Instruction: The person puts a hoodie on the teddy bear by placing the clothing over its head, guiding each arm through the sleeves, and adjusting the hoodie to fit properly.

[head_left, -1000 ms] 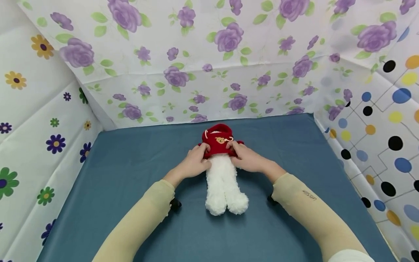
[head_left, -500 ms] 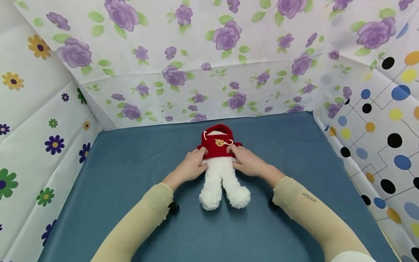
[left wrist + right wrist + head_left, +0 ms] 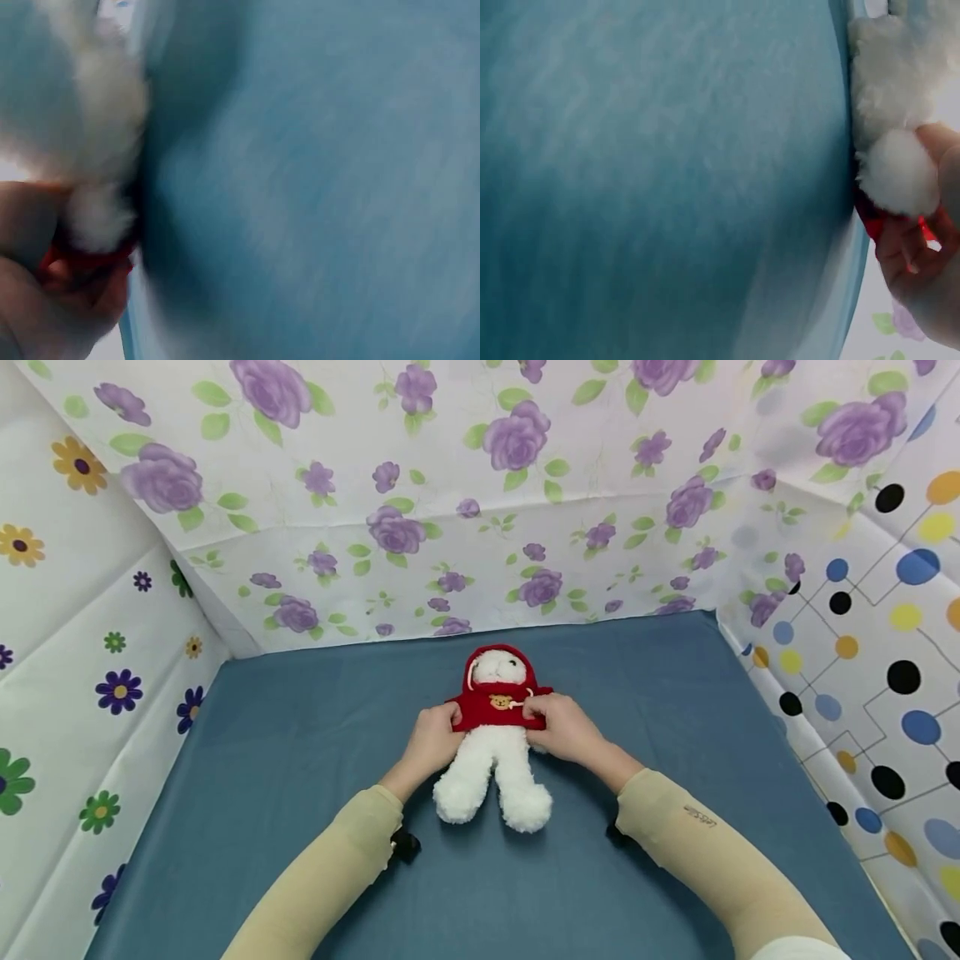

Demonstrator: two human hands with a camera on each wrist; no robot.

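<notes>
The left hand pinches the left side of the toy's red top in the head view, and the right hand grips its right side, set slightly farther across the table. The toy lies between the two, its long axis running near to far: hooded head at the far end, white legs spread toward the near side. Neither hand is clearly nearer to it; both touch it. The hood sits just short of the table's far edge, where the flowered cloth rises, while the left and right edges are well apart from it. The most room lies to the near side and out to either flank.

In the left wrist view, badly blurred, curled fingers hold red cloth beside a white tuft.

In the right wrist view, fingers close on red cloth beside a round puff.
</notes>
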